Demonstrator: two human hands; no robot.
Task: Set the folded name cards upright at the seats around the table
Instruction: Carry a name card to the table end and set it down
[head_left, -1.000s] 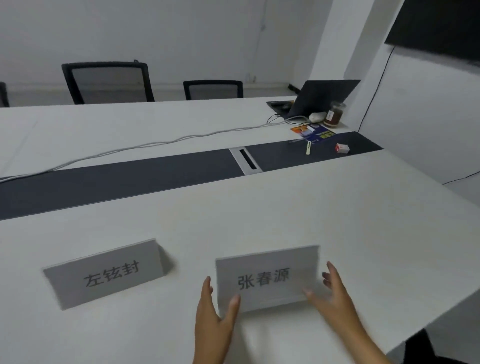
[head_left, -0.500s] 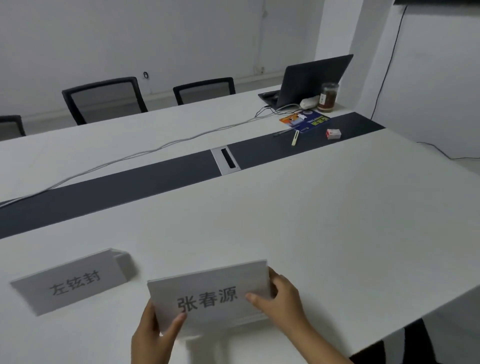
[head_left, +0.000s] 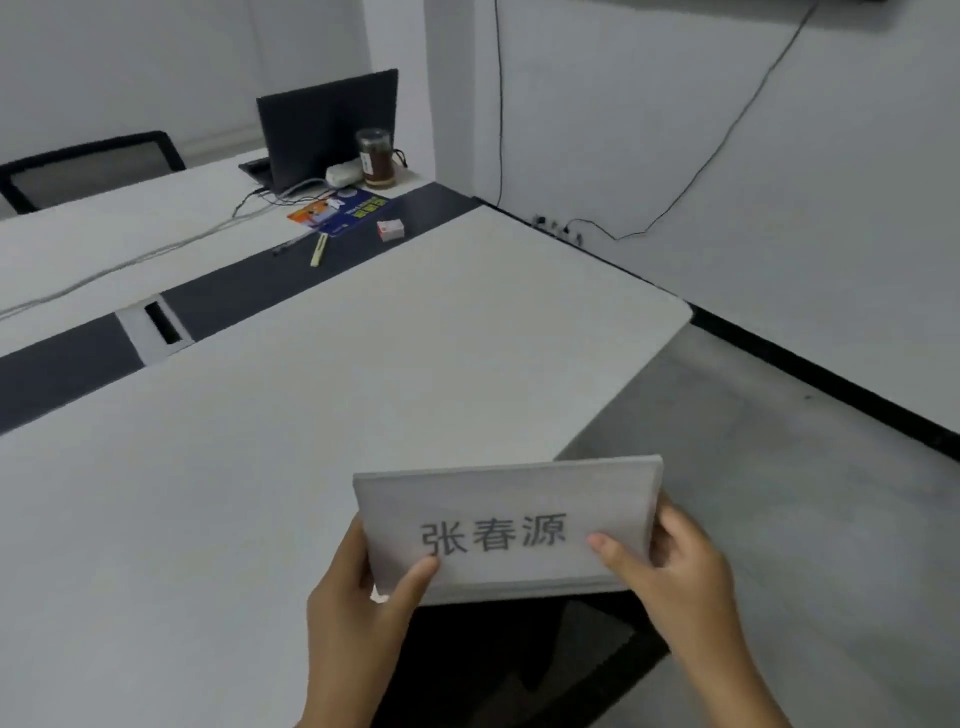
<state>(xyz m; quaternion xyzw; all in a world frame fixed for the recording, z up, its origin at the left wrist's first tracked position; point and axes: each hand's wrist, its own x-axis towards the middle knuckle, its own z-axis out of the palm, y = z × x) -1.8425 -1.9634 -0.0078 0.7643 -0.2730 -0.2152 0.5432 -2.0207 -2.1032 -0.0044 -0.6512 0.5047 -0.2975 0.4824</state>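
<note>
2 hands hold 1 folded name card (head_left: 511, 530): the left hand (head_left: 358, 597) pinches its lower left corner, thumb across the front face, and the right hand (head_left: 675, 566) clasps its right end, thumb on the front and fingers curled behind. The card is a matte, pale grey rectangle with crisp straight edges, a doubled fold visible along its top, and 3 dark printed characters. It is held off the table, over the near edge by the rounded near-right corner. The table (head_left: 363, 389) is smooth and white, with a dark strip down its middle; open floor lies to the right, up to a black skirting. At the far end stand a laptop (head_left: 327, 124), a jar (head_left: 376, 158) with dark contents, a coloured leaflet (head_left: 337, 210) and a small box (head_left: 390, 229). 0.5 s ago the card was low over the tabletop with a 2nd card to its left; that card is now out of view, and the held card is nearer the corner.
</note>
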